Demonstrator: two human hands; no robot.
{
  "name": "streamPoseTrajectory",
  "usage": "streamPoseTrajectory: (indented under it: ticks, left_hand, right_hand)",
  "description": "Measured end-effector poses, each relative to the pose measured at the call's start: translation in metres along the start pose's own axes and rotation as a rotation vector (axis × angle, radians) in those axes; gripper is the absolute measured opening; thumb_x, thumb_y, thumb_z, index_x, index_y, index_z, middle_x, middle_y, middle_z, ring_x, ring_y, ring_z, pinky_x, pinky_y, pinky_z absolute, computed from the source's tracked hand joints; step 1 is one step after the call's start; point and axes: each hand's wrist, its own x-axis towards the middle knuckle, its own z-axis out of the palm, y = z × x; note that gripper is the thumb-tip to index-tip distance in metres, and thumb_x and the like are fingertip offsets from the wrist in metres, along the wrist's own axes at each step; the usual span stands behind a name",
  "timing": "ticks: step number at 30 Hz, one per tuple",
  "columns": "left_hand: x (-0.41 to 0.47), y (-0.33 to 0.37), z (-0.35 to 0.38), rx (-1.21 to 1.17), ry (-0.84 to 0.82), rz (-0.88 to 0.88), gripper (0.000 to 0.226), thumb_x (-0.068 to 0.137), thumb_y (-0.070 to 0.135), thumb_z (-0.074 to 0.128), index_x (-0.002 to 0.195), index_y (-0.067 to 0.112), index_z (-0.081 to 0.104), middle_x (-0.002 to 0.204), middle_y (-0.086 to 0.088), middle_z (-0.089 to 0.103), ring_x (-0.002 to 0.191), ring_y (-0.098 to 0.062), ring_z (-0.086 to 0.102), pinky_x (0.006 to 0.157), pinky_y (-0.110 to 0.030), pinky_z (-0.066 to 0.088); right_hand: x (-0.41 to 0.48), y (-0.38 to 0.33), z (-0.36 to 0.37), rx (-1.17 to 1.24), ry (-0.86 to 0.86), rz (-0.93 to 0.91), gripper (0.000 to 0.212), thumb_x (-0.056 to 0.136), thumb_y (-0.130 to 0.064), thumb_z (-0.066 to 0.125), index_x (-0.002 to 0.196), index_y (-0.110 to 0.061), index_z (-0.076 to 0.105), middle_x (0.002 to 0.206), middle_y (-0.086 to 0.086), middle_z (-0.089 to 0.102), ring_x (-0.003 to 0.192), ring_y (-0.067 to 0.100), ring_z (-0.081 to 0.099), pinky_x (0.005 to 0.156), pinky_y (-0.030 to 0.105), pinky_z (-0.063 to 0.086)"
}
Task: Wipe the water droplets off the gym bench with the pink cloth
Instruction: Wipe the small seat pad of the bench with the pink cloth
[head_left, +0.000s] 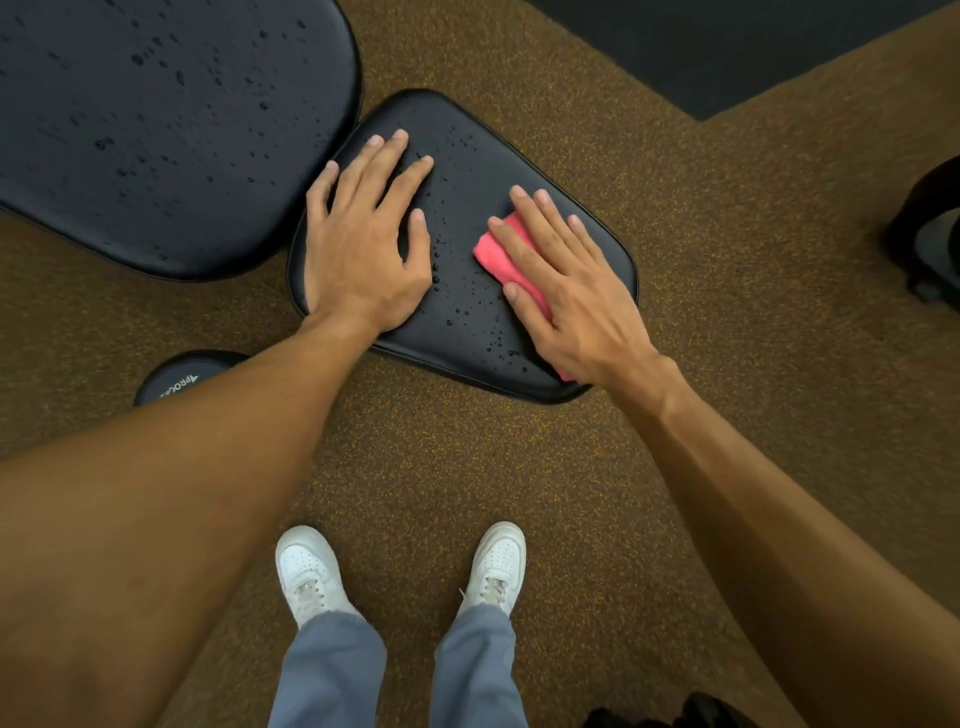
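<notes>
With our right hand (566, 291) spread flat on the soft, limp pink cloth (511, 257), we judge it slides easily across the slick black padded bench seat (483, 171), our left hand (363, 234) splayed bracing.

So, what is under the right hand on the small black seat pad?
Under the right hand lies the folded pink cloth, pressed flat on the small black padded seat. Its edges show beside the fingers and wrist; its middle, and any droplets beneath, are covered.

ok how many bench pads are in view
2: the small seat pad in the middle, under both hands and the pink cloth, and the big back pad top left. More may lie outside the frame.
</notes>
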Motion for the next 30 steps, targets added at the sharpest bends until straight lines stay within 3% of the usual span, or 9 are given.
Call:
streamPoseTrajectory:
  ticks: [12, 19, 25, 30]
  left_hand:
    - [-0.002, -0.001, 0.001, -0.003, 0.001, -0.001, 0.051, 0.109, 0.037, 0.039, 0.158, 0.028, 0.047, 0.172, 0.007, 0.033, 0.161, -0.013, 0.024, 0.131, -0.046, 0.015]
    - [-0.003, -0.001, 0.002, 0.005, -0.006, -0.004, 0.052, 0.109, 0.039, 0.036, 0.159, 0.029, 0.046, 0.172, 0.008, 0.032, 0.161, -0.011, 0.023, 0.131, -0.045, 0.014]
    - [-0.003, -0.001, 0.002, -0.006, 0.001, -0.002, 0.051, 0.108, 0.038, 0.037, 0.158, 0.028, 0.048, 0.172, 0.008, 0.034, 0.16, -0.012, 0.025, 0.131, -0.044, 0.014]
    - [-0.002, -0.002, 0.002, -0.005, -0.006, -0.006, 0.052, 0.109, 0.039, 0.037, 0.158, 0.028, 0.047, 0.172, 0.008, 0.033, 0.161, -0.011, 0.024, 0.131, -0.045, 0.014]
  right_hand:
    - [-0.066, -0.037, 0.031, 0.199, 0.266, 0.295, 0.048, 0.114, -0.017, 0.05, 0.16, -0.005, 0.045, 0.171, 0.01, 0.037, 0.164, 0.024, 0.024, 0.134, 0.049, 0.021]
    - [-0.034, -0.053, 0.04, 0.106, 0.342, 0.425, 0.051, 0.115, -0.022, 0.043, 0.161, 0.001, 0.041, 0.172, 0.017, 0.033, 0.164, 0.032, 0.023, 0.134, 0.05, 0.017]
    - [-0.063, -0.067, 0.046, 0.094, 0.273, 0.271, 0.051, 0.116, -0.022, 0.044, 0.163, -0.004, 0.038, 0.174, 0.013, 0.031, 0.165, 0.027, 0.02, 0.134, 0.049, 0.019]
    - [-0.051, -0.046, 0.039, 0.063, 0.355, 0.445, 0.051, 0.116, -0.023, 0.04, 0.162, 0.0, 0.039, 0.173, 0.017, 0.031, 0.164, 0.031, 0.021, 0.135, 0.047, 0.016]
